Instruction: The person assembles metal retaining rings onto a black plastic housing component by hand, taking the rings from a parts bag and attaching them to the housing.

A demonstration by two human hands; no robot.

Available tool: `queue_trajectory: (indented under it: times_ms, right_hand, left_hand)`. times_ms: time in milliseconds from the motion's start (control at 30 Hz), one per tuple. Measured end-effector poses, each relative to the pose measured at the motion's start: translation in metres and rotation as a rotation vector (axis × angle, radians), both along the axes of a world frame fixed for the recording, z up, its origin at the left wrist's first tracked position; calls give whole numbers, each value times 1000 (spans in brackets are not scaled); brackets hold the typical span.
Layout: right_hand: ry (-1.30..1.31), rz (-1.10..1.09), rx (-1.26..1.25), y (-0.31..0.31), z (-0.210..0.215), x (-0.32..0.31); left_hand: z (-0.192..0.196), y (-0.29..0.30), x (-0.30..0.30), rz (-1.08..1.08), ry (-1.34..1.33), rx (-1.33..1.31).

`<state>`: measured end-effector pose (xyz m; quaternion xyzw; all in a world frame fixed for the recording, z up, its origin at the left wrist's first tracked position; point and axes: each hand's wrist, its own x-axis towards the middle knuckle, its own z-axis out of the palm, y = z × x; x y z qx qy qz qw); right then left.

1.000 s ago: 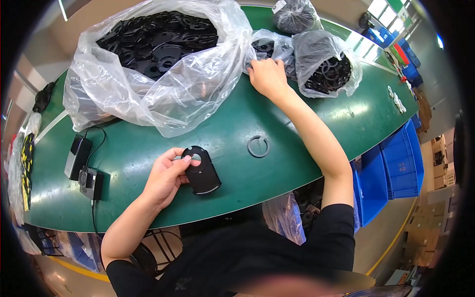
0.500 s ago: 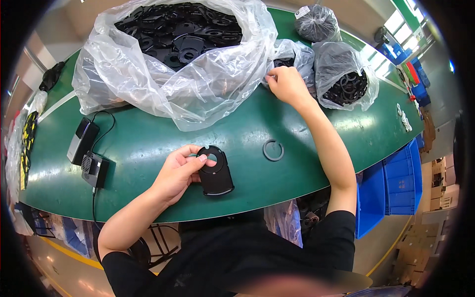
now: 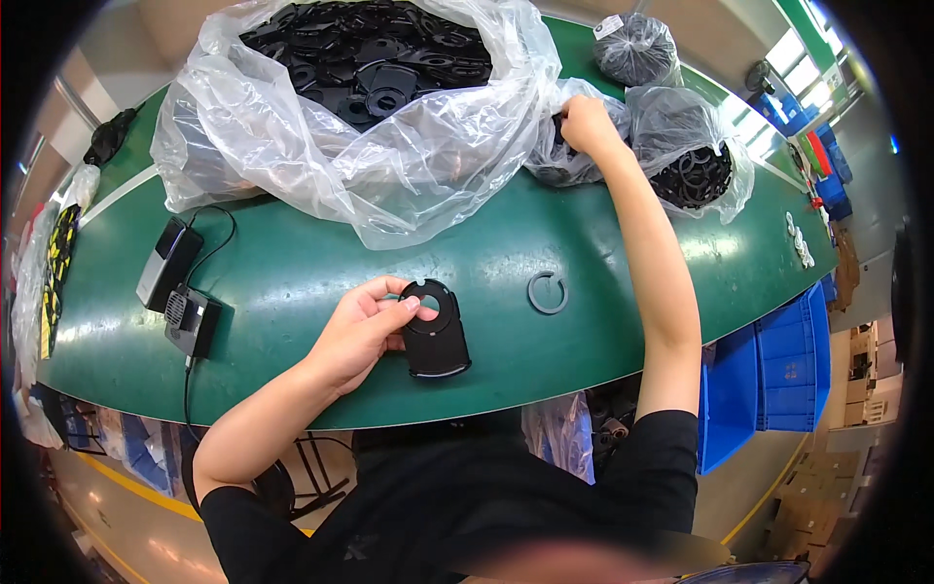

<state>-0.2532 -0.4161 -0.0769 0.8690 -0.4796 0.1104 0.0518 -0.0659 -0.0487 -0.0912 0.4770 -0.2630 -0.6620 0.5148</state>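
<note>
**Inspector:** Report the hands.

**Operator:** I see my left hand (image 3: 365, 326) closed on a flat black plastic plate with a round hole (image 3: 435, 329), thumb at the hole's edge, holding it flat on the green table (image 3: 292, 282). My right hand (image 3: 587, 124) reaches into the mouth of a small clear plastic bag (image 3: 564, 161); the fingers are hidden, so I cannot tell whether they grip anything.

**Inspector:** Surroundings?

**Operator:** A grey split ring (image 3: 548, 292) lies on the table just right of the plate, apart from it. A large clear bag of black plates (image 3: 360, 107) sits behind. Another bag holding black rings (image 3: 696, 165) lies beside my right forearm. A black boxy device with cable (image 3: 193, 319) sits at left.
</note>
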Motion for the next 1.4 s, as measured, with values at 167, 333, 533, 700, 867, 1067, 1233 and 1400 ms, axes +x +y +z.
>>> queue_trajectory:
  times_ms: [167,333,533,700,867,1067,1233,1400]
  right_hand:
    - [-57,-104,45,6,-5,10]
    - [-134,-213,-56,23,6,12]
    - [-45,-268,49,35,23,17]
    - [-3,-272,56,15,8,14]
    - [43,-318,102,15,11,18]
    - [-48,-257,104,13,12,7]
    - [-123,-199,81,12,13,-1]
    - [-92,-161,217,21,15,-6]
  left_hand:
    - [0,1,1,-13,19,-8]
    - [-2,0,2,-3,32,-14]
    - [-1,-1,3,-5,38,-22]
    - [0,0,2,-20,32,-31]
    - [1,1,2,-35,9,-21]
    - [-1,1,3,-34,-8,-30]
    - [2,1,2,-36,1,-12]
    - [0,0,2,-40,-9,-17]
